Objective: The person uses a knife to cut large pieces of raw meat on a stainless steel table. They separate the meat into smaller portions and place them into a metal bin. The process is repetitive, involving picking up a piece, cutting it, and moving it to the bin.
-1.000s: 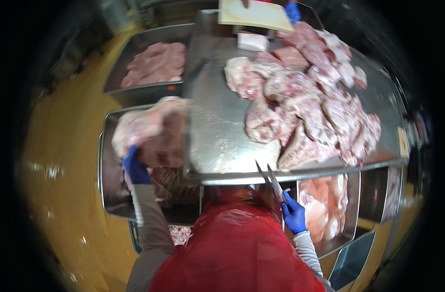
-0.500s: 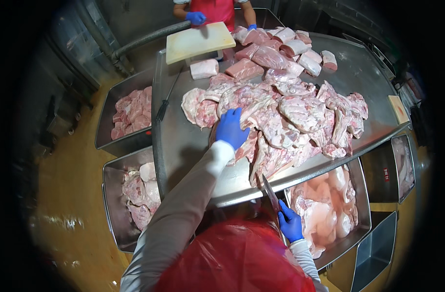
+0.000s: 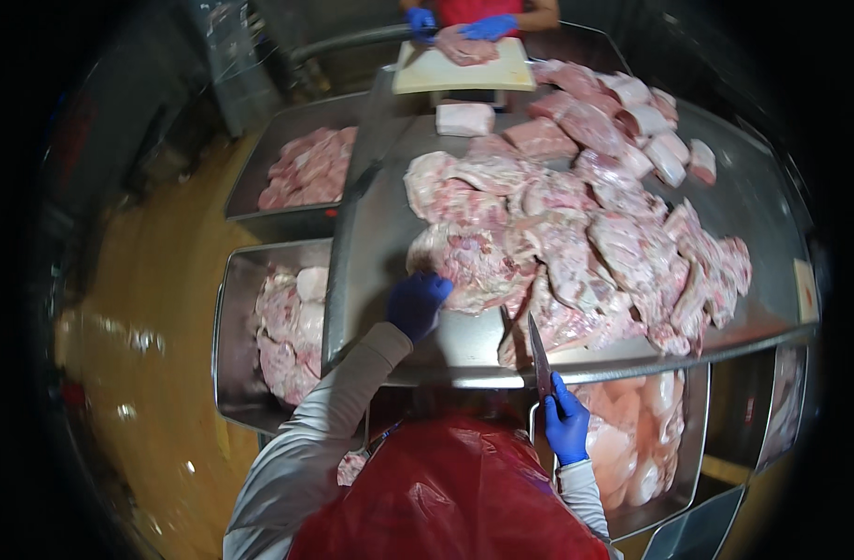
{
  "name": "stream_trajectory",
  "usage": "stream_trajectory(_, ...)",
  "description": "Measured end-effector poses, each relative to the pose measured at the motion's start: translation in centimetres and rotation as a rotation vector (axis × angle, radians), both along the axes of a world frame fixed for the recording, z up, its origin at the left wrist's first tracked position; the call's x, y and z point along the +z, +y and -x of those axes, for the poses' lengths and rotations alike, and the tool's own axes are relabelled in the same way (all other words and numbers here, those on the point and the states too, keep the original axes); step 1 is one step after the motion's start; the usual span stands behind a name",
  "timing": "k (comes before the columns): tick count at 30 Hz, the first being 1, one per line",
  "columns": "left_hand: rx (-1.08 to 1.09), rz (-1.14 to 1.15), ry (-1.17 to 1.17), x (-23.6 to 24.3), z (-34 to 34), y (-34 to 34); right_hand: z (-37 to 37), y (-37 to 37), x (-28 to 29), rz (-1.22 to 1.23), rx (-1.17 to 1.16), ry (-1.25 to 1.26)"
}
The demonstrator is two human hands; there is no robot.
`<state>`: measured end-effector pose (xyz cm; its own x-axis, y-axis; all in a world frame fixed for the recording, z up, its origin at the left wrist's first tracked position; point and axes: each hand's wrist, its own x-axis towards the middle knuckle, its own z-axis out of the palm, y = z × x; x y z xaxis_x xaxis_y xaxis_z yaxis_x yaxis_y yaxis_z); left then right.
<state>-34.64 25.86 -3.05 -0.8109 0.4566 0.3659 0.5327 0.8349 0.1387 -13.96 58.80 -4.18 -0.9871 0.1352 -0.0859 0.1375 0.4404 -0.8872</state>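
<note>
My left hand (image 3: pixel 418 306), in a blue glove, is closed on the near left edge of a broad, fatty slab of raw meat (image 3: pixel 466 266). That slab lies at the left front of a heap of similar pieces (image 3: pixel 623 252) on the steel table. In my blue-gloved right hand (image 3: pixel 567 425) is a knife (image 3: pixel 540 359), held by its handle near the table's front edge. Its blade points up and away from me, close to a strip of meat (image 3: pixel 513 341) at the edge.
Across the steel table (image 3: pixel 366 271), a co-worker's gloved hands (image 3: pixel 488 28) hold meat on a white cutting board (image 3: pixel 464 77). Trimmed loin chunks (image 3: pixel 623 121) lie at the far right. Metal tubs of meat stand left (image 3: pixel 224 345) and right (image 3: pixel 696 439). A honing steel lies on the left.
My left hand has closed on a slab and drawn it toward me and to the left. The knife stays in my right hand. The co-worker now has meat on the board. The view has shifted.
</note>
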Motion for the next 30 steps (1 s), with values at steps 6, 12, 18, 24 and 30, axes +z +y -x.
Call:
stream_trajectory(6, 0.179, 0.052, -0.055, -3.5, -6.4, -4.7, 6.1, -6.3, 2.6, -0.265, 0.317, 0.217)
stream_trajectory(12, 0.291, 0.115, -0.029, -4.4, -10.6, -6.8, 10.1, -13.5, 3.0, -0.631, 0.604, 0.15)
stream_trajectory(18, 0.377, 0.005, -0.183, -5.3, -14.1, -6.1, 10.0, -15.6, -1.3, -0.717, 0.586, 0.096)
stream_trajectory(24, 0.186, -0.18, -0.483, -5.2, -12.4, -7.8, 9.0, -16.1, -1.9, -0.639, 0.491, 0.084)
stream_trajectory(30, 0.192, -0.186, -0.092, -3.1, 0.0, -11.4, 4.5, -15.8, -0.5, -0.656, 0.444, 0.117)
